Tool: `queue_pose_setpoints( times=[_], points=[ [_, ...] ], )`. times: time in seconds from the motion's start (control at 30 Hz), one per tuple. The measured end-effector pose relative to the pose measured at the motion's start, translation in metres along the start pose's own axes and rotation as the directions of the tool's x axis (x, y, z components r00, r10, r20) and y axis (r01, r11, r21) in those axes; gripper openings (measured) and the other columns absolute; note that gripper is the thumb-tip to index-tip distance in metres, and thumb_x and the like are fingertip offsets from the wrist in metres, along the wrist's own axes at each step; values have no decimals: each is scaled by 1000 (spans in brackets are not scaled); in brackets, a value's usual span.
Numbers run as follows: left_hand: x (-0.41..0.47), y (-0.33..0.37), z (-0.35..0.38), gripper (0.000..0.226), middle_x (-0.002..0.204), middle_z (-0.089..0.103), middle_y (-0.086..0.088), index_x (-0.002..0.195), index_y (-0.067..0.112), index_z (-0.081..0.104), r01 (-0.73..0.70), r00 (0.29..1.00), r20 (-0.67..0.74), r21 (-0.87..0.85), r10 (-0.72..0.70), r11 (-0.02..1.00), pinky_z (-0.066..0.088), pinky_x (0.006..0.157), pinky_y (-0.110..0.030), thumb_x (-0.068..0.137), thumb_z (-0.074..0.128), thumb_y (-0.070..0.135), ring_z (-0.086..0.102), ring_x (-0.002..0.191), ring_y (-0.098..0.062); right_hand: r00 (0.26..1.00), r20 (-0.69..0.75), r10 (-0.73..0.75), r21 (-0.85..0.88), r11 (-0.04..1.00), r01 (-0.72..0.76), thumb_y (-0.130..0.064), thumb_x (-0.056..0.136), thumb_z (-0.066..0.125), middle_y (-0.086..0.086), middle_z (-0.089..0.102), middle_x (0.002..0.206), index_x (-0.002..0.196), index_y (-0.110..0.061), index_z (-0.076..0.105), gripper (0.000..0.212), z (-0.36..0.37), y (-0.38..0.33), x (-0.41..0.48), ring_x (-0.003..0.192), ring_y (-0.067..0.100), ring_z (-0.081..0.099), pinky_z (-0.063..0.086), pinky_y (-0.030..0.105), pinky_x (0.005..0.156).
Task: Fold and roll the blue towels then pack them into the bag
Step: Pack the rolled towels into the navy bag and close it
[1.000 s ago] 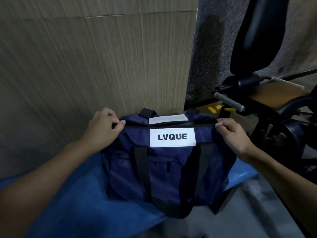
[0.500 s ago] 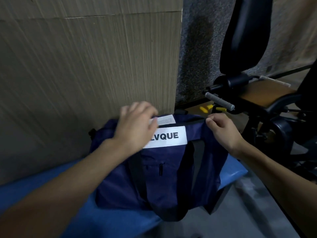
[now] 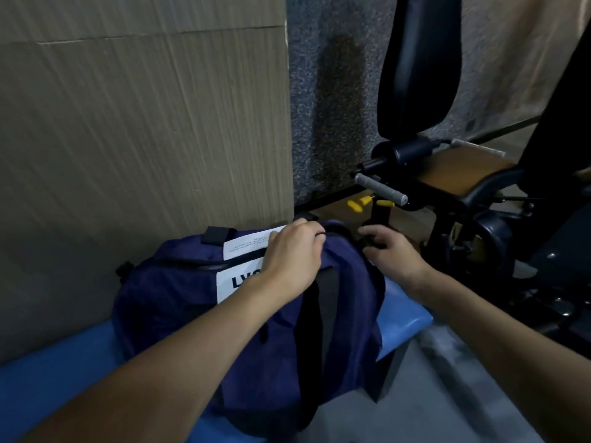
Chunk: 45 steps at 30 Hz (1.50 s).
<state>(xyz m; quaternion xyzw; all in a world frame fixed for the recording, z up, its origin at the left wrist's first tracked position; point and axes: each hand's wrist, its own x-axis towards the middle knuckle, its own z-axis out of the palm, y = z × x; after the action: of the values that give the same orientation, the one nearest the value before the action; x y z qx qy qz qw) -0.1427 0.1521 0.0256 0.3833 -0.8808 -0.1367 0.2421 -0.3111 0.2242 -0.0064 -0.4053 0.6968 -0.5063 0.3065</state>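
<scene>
We saw the navy duffel bag resting on the blue bench against cardboard. Our left hand pinched its top seam with curled fingers, and our right hand clutched its end.

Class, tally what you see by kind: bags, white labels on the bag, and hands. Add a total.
Navy fabric bag: 1
White rectangular labels: 2
Bare hands, left hand and right hand: 2
Total: 5

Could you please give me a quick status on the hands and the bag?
Left hand grips the top of the navy fabric duffel bag. Right hand pinches its right end. Black exercise machine beside, not touching.
</scene>
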Motion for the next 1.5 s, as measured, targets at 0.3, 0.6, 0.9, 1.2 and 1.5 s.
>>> queue_pose_setpoints(
  times=[0.3, 0.6, 0.9, 1.2, 1.5],
  points=[
    [3, 0, 0, 32, 104, 59, 1, 116, 31, 66, -7, 998, 59, 20, 6, 1000, 43, 95, -46, 99, 44, 14, 56, 103, -24, 994, 10, 108, 68, 992, -109, -8, 92, 64, 18, 56, 132, 137, -13, 49, 47, 3, 32, 20, 105, 28, 62, 50, 28, 67],
    [8, 1, 3, 33, 108, 58, 2, 116, 27, 67, -29, 996, 85, 94, 21, 995, 39, 97, -42, 98, 43, 12, 53, 109, -23, 980, 184, -75, -628, 758, 176, -34, 87, 67, 8, 46, 120, 89, -35, 60, 8, 5, 17, 34, 120, 25, 40, 37, 41, 106],
    [11, 3, -1, 28, 101, 60, 4, 105, 28, 69, -6, 996, 87, 99, -2, 995, 39, 97, -43, 97, 44, 19, 56, 102, -21, 988, 118, 102, -547, 837, -21, -31, 86, 61, 5, 49, 68, 57, -12, 52, 36, 0, -5, 30, 86, 26, 44, 36, 29, 67],
    [10, 21, 11, 34, 104, 62, 0, 103, 26, 62, -43, 989, 145, 308, -2, 951, 35, 93, -40, 98, 38, 49, 53, 106, -23, 982, 99, 163, -599, 797, -72, -43, 87, 56, 5, 52, 67, 63, -10, 53, 41, -14, -10, 32, 96, 30, 50, 42, 35, 87],
    [28, 40, 25, 40, 113, 59, 5, 117, 26, 60, -165, 972, 207, 284, 108, 944, 33, 92, -39, 88, 59, 54, 57, 109, -20, 975, 170, 141, -88, 988, -127, -26, 88, 59, 2, 55, 73, 73, -12, 62, 21, -19, -18, 23, 73, 15, 47, 36, 28, 66]
  ],
)
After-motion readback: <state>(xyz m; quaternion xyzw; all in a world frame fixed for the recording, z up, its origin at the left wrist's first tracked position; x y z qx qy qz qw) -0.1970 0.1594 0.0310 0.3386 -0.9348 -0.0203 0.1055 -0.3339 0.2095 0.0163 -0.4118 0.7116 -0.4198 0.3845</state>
